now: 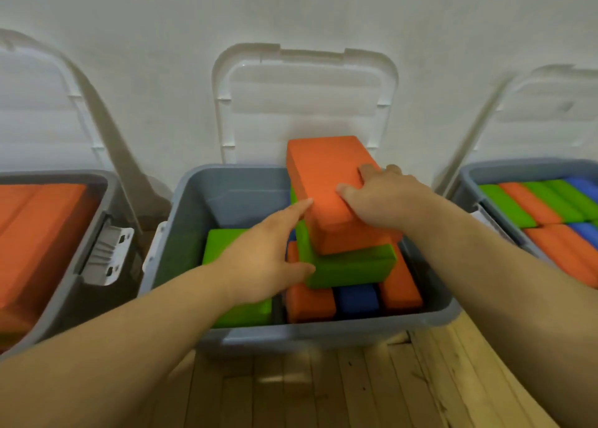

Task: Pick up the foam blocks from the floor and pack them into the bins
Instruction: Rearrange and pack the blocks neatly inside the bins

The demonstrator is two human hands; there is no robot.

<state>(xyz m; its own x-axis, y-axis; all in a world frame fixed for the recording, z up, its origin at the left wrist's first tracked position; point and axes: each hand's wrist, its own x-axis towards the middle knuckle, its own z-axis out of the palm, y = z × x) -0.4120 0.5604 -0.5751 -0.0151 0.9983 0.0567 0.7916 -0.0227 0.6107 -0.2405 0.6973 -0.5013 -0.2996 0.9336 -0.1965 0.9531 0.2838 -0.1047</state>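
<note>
Our right hand [378,198] is lying flat on top of the orange block [323,175], fingers straight and slightly spread. Our left hand [268,256] is reaching in with fingers extended, index tip touching that block's left edge and thumb against the green block [349,266] beneath. Both blocks are sitting askew over a blue block [356,298] and others inside the middle bin [323,334]. The left bin [64,266] and right bin [485,170] are flanking it, each holding blocks; a lid [307,104] is leaning on the wall
</note>
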